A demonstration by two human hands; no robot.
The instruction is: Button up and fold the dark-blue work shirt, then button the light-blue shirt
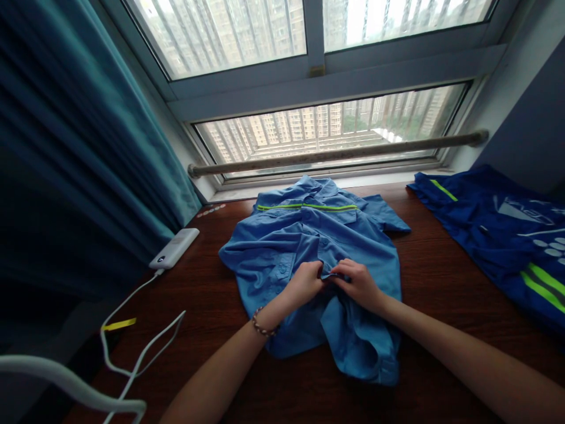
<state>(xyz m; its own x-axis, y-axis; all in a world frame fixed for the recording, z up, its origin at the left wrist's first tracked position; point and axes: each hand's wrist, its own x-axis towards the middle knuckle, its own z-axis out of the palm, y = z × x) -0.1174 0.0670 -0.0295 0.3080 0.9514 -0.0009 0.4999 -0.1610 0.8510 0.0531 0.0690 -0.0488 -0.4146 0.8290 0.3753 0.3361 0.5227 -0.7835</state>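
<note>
A light blue work shirt (269,244) lies front up on the table, its collar toward the window and a yellow-green stripe across the chest. At the lower middle of its button front, my left hand (306,279) is closed on the cloth edge. Just to the right, my right hand (357,285) pinches the same edge with thumb and fingers, close to the left fingertips. Whether a button sits between the fingers is hidden. Part of the lower front is folded over, with an open cuff-like end (375,360) toward me.
The dark wooden table (198,330) meets the window sill, with a metal bar (335,156) across the window. A darker blue garment (498,218) lies at right. On the left are a white power bank (175,248), its white cable (152,350) and a teal curtain (106,118).
</note>
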